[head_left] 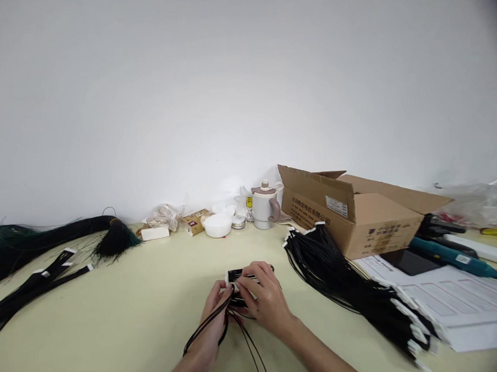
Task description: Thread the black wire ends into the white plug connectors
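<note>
Both my hands meet low in the middle of the pale table. My left hand [214, 311] pinches a small bundle of thin black wires with white connectors [237, 275], and loose black wire ends [206, 326] trail down under its wrist. My right hand [266, 297] is curled over the same bundle from the right, fingers pressed on the white connector end. The bundle lies just above the tabletop between the two hands.
A large heap of black wire harnesses [355, 286] lies to the right, beside an open cardboard box [359, 213]. More black wire bundles [35, 277] lie at the left. A white kettle [264, 206], a white bowl [217, 224], snack packets, papers [461, 302] and a teal tool [450, 256] stand about.
</note>
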Tool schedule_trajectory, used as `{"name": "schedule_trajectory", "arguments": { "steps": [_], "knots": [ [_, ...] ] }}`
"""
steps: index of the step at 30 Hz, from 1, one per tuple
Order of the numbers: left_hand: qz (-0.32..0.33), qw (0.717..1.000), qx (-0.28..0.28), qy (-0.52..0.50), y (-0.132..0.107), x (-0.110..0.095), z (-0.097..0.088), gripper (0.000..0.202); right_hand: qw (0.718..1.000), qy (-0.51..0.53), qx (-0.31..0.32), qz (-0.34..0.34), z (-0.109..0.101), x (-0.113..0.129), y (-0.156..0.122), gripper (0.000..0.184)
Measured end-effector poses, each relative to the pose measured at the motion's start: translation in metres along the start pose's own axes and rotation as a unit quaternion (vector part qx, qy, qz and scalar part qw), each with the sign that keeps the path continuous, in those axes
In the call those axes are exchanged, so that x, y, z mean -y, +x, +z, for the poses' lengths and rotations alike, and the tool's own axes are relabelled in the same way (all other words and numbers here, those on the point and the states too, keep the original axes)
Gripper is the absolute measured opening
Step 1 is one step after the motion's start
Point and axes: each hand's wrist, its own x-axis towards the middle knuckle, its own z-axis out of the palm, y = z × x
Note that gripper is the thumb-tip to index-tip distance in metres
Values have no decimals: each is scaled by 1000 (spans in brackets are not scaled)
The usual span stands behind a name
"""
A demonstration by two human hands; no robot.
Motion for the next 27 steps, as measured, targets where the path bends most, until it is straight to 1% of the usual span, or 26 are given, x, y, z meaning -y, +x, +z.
{"name": "schedule_trajectory", "arguments": {
  "steps": [4, 9, 12, 14, 17, 21, 25, 27],
  "knots": [
    [-1, 1000, -3, -15, 2, 3, -2, 37, 1000, 3, 10, 10, 3, -4, -1, 11],
    [-1, 999, -43, 3, 5, 1, -1, 41, 999, 21, 16, 19, 3, -9, -3, 10],
    [2, 997, -69, -14, 6, 1, -2, 44, 999, 32, 36, 24, 1, -8, -3, 9],
    [-10, 997, -75, -36, 5, 2, -3, 47, 997, 37, 55, 31, -1, -7, -2, 9],
    [-26, 996, -49, -72, 5, 3, -3, 51, 997, 31, 65, 32, -3, -3, -1, 7],
    [-35, 995, -15, -87, 5, 3, -6, 53, 999, 1, 38, 30, -5, 1, 1, 8],
    [-43, 995, 20, -90, 6, 6, -11, 50, 999, 12, 38, 30, -4, -1, 0, 10],
    [-41, 995, 28, -92, 7, 8, -12, 50, 998, 22, 40, 31, -3, -2, -1, 11]
  ]
}}
